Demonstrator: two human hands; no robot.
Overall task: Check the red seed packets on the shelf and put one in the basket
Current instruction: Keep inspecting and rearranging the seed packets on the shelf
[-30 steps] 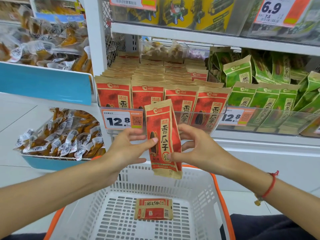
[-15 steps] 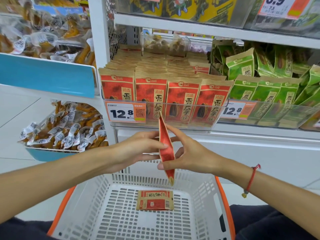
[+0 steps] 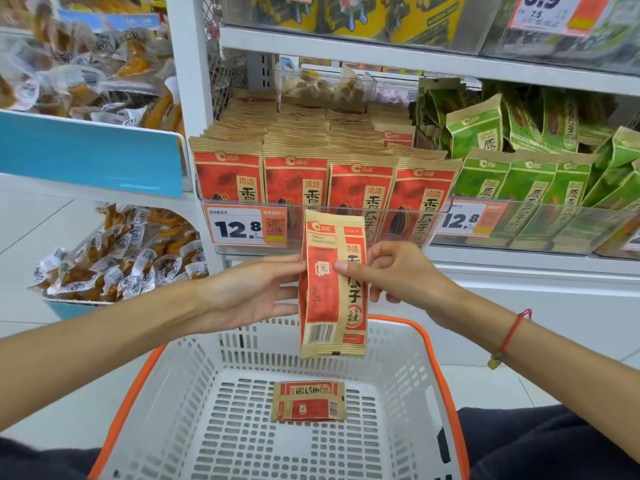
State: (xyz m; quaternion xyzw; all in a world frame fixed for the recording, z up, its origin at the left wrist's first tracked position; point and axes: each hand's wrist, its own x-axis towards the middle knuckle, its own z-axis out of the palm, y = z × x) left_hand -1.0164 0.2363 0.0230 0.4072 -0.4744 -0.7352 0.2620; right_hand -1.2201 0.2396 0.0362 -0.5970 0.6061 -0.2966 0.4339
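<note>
I hold a red seed packet [image 3: 330, 299] upright above the basket, its back with the barcode facing me. My right hand [image 3: 394, 275] pinches its right edge, thumb on the front. The fingertips of my left hand [image 3: 252, 292] hold its left edge, with the fingers mostly straight. Below lies the white basket [image 3: 194, 393] with an orange rim, and a second red packet [image 3: 308, 401] lies flat on its floor. Rows of red seed packets [image 3: 294, 178] stand on the shelf behind a clear lip.
Green seed packets [image 3: 526, 181] fill the shelf to the right. Price tags reading 12.8 [image 3: 247, 228] hang on the shelf lip. At the left, blue-fronted bins hold clear-wrapped snacks [image 3: 114, 258]. A white shelf post [image 3: 188, 64] rises between them.
The packet has been turned from its front, through edge-on, so that its back faces me. Both hands stayed on its edges and the camera tilted down slightly.
</note>
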